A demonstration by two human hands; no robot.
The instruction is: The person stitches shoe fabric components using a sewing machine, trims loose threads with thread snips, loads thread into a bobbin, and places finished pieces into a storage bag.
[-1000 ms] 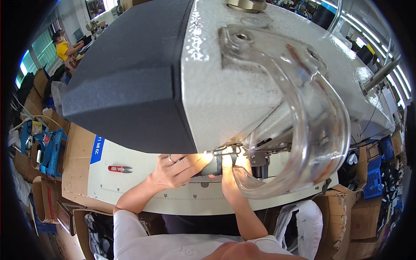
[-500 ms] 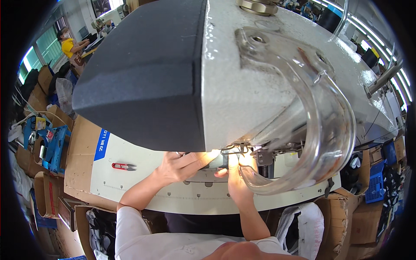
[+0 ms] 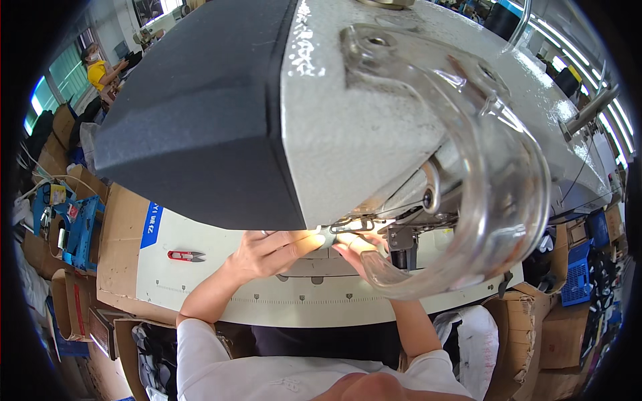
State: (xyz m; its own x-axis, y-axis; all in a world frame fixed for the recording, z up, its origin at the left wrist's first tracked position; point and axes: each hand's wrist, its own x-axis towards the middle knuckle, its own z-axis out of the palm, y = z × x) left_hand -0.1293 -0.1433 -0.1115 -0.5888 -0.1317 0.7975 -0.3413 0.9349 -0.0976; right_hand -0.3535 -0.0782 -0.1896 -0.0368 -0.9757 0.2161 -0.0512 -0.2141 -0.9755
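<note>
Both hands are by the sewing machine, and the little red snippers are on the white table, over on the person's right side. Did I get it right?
Almost! The little red snippers are on the person's left side, not the right, as the head view shows. They do lie on the white table.

The sewing machine (image 3: 354, 140) overhangs the desk (image 3: 221, 234), the hands (image 3: 264, 256) below its near edge. Snips (image 3: 185, 256) lie on the desk, left of the hands. A box (image 3: 79, 304) stands left of the desk; a crate (image 3: 576, 284) sits beyond its right side.
</note>
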